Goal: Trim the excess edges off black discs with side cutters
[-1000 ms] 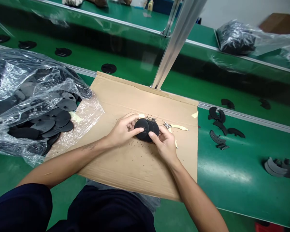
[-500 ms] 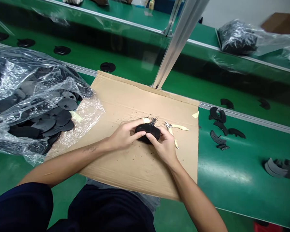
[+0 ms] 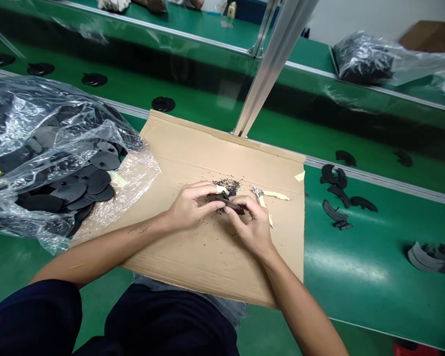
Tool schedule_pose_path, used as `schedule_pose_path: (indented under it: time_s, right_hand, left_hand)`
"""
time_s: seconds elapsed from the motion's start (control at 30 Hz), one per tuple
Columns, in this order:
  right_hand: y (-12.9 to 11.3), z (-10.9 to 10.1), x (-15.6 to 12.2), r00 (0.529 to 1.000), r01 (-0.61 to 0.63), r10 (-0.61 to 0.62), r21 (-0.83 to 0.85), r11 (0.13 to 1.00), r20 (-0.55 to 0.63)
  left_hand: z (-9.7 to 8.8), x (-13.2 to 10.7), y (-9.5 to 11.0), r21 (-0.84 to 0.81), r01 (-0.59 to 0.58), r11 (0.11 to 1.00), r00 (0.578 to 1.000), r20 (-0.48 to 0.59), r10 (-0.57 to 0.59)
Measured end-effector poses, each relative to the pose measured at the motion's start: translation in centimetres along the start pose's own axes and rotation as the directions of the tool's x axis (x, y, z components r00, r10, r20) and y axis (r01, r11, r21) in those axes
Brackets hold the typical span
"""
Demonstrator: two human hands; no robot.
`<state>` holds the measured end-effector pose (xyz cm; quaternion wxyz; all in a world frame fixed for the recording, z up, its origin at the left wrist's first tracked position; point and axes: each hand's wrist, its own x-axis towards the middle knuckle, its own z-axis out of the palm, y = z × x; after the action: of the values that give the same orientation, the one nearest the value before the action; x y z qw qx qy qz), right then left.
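Between both hands I hold a thin black disc, tipped so that it shows nearly edge-on. My left hand pinches its left side with thumb and fingers; a pale wrap covers one fingertip. On the right side my right hand grips the disc the same way. Just beyond the fingers, small black scraps lie scattered on a cardboard sheet. Cutting pliers with yellowish handles rest spread apart on the cardboard, close to my right hand.
A clear plastic bag full of black discs covers the left side. Curved black pieces lie on the green table at right. A metal post rises behind the cardboard. Several discs lie along the green strip beyond.
The black disc has been tilted in my hands, from showing its broad face to nearly edge-on. More of the black scraps now show behind it. Both hands stay in about the same place.
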<state>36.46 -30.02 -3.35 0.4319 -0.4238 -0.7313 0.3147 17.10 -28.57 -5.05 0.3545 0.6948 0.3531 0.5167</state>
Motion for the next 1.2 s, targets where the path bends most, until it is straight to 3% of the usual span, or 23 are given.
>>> schedule_pose_path:
  time_s: [0.13, 0.47, 0.93, 1.2]
  right_hand:
    - [0.2, -0.2, 0.3, 0.991, 0.119, -0.113, -0.088, 0.989, 0.070]
    - [0.3, -0.1, 0.0, 0.955, 0.286, -0.269, -0.154, 0.946, 0.124]
    - [0.1, 0.1, -0.2, 0.977, 0.199, -0.192, -0.070, 0.977, 0.095]
    - [0.2, 0.2, -0.1, 0.979, 0.198, -0.195, -0.046, 0.979, 0.066]
  left_hand:
    - [-0.4, 0.2, 0.1, 0.157, -0.223, 0.962, 0.975, 0.040, 0.219]
    - [-0.6, 0.4, 0.4, 0.140, -0.345, 0.928, 0.933, 0.154, 0.324]
    - [-1.2, 0.7, 0.5, 0.113, -0.373, 0.921, 0.917, 0.199, 0.347]
    - [-1.0, 0.4, 0.4, 0.154, -0.318, 0.935, 0.937, 0.201, 0.286]
